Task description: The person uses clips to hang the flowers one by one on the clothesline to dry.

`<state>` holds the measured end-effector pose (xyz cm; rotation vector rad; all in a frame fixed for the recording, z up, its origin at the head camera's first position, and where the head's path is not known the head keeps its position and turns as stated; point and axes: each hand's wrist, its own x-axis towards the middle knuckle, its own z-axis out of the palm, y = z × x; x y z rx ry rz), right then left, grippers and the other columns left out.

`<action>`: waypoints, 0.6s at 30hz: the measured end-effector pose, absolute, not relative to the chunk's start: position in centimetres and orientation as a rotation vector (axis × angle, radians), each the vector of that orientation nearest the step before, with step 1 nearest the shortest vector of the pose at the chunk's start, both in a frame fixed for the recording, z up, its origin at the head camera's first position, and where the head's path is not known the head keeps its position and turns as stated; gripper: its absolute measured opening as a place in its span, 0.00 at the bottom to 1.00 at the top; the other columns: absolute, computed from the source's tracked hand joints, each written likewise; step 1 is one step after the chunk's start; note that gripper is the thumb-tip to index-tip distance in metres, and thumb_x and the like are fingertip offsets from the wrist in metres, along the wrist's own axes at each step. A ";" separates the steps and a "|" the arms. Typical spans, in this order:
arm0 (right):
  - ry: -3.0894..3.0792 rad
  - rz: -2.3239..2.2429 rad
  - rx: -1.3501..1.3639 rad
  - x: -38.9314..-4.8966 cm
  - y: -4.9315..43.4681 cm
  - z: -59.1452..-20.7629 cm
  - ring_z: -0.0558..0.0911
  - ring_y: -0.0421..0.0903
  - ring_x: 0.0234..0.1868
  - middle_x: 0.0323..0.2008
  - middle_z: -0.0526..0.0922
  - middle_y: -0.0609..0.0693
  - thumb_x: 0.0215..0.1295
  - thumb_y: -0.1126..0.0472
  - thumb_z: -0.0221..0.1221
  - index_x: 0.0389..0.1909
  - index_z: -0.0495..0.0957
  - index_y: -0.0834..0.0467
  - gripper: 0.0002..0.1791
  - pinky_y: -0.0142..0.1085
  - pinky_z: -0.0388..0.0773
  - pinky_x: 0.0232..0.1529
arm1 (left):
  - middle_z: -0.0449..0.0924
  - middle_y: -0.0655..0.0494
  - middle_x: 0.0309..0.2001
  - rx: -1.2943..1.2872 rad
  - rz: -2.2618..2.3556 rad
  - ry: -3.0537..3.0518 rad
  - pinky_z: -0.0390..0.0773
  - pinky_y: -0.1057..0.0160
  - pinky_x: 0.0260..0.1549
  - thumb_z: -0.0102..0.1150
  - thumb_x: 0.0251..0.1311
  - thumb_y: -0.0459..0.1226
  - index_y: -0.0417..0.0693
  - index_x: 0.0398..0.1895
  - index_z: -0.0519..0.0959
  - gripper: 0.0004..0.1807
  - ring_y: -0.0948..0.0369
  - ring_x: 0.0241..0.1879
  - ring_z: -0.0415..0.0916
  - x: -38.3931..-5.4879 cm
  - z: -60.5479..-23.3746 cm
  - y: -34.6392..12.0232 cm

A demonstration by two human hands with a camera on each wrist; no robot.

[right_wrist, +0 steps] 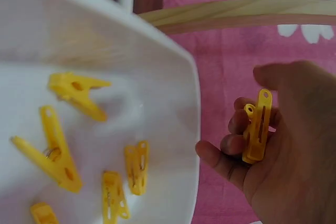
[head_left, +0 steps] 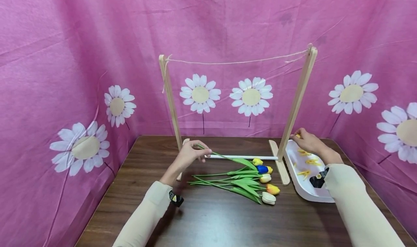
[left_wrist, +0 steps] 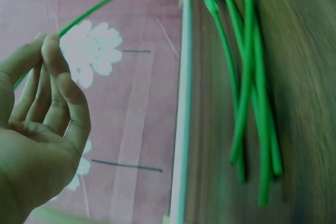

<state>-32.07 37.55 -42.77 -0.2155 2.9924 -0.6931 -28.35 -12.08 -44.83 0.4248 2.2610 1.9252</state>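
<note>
My left hand [head_left: 192,153] pinches the green stem of an artificial tulip [left_wrist: 94,10] between thumb and fingertips. The stem is lifted at its end and slopes down to the right, to a leaf and what looks like a yellow bloom [head_left: 257,161]. Beside it lie several more tulips [head_left: 244,183] with white, blue-and-yellow and orange-yellow heads, stems pointing left. Above the far end of the white tray [head_left: 304,194], my right hand [head_left: 307,141] holds a yellow clothespin [right_wrist: 257,129] in its curled fingers. Several yellow clothespins [right_wrist: 55,153] lie inside the tray.
A wooden frame [head_left: 298,102] stands on the brown table [head_left: 202,221], with a string [head_left: 228,63] tied across its top and a white rod [head_left: 241,157] low between its posts. Behind hangs a pink cloth [head_left: 228,26] printed with daisies.
</note>
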 end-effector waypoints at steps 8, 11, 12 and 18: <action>3.033 -0.785 -0.300 -31.6 36.9 -40.8 0.86 0.63 0.45 0.48 0.83 0.72 0.83 0.53 0.55 0.61 0.71 0.74 0.25 0.51 0.85 0.44 | 0.90 0.37 0.48 0.571 2.302 1.930 0.88 0.36 0.49 0.60 0.78 0.38 0.41 0.44 0.75 0.08 0.56 0.34 0.92 -28.3 -44.2 -10.6; 3.086 -0.805 -0.329 -31.7 37.0 -40.3 0.86 0.66 0.48 0.48 0.86 0.72 0.81 0.55 0.58 0.59 0.76 0.73 0.23 0.54 0.85 0.46 | 0.86 0.28 0.54 0.604 2.345 1.812 0.85 0.36 0.57 0.55 0.82 0.39 0.45 0.46 0.71 0.07 0.55 0.42 0.93 -28.4 -43.9 -10.2; 3.112 -0.806 -0.337 -31.6 37.0 -40.1 0.86 0.68 0.50 0.48 0.86 0.72 0.81 0.55 0.59 0.58 0.77 0.72 0.22 0.55 0.84 0.48 | 0.86 0.29 0.54 0.598 2.355 1.789 0.86 0.40 0.58 0.55 0.81 0.38 0.45 0.46 0.72 0.06 0.56 0.43 0.92 -28.5 -43.7 -10.0; 3.262 -0.855 -0.377 -31.3 36.8 -38.3 0.83 0.49 0.39 0.40 0.87 0.63 0.76 0.57 0.66 0.54 0.82 0.67 0.18 0.34 0.79 0.35 | 0.88 0.39 0.50 0.590 2.430 1.744 0.88 0.58 0.57 0.61 0.74 0.28 0.30 0.54 0.78 0.11 0.61 0.43 0.88 -28.4 -42.7 -9.0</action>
